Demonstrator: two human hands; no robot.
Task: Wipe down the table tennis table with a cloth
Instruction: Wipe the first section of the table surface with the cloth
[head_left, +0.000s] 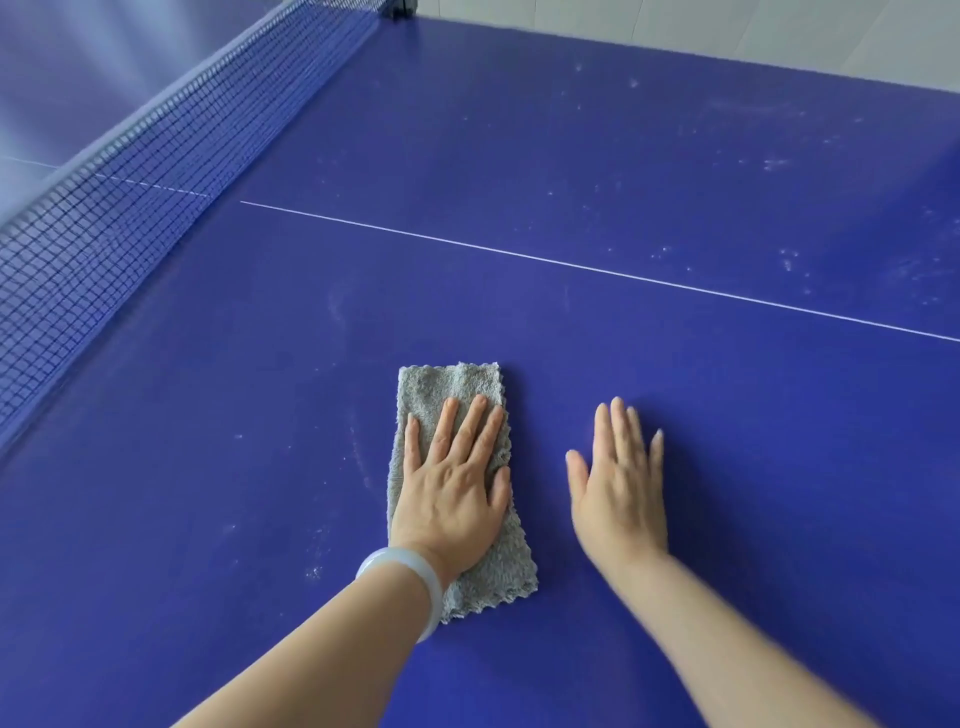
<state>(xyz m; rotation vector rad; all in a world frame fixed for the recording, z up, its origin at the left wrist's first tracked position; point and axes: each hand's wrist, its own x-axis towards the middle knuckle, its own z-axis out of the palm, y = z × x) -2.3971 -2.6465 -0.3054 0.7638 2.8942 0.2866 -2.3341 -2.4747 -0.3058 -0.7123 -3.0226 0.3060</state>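
A folded grey fluffy cloth (447, 384) lies flat on the blue table tennis table (675, 415), a little below the white centre line. My left hand (452, 488) presses on the cloth with straight, spread fingers; a pale bangle sits on that wrist. My right hand (621, 488) is just to the right of the cloth, fingers straight, palm down over the bare table and apart from the cloth. Whether it touches the surface I cannot tell.
The dark blue net (156, 171) runs diagonally along the left. White dusty smudges (779, 208) dot the far right part of the table, with fainter specks (317, 561) left of the cloth. Light floor tiles (727, 31) show beyond the far edge.
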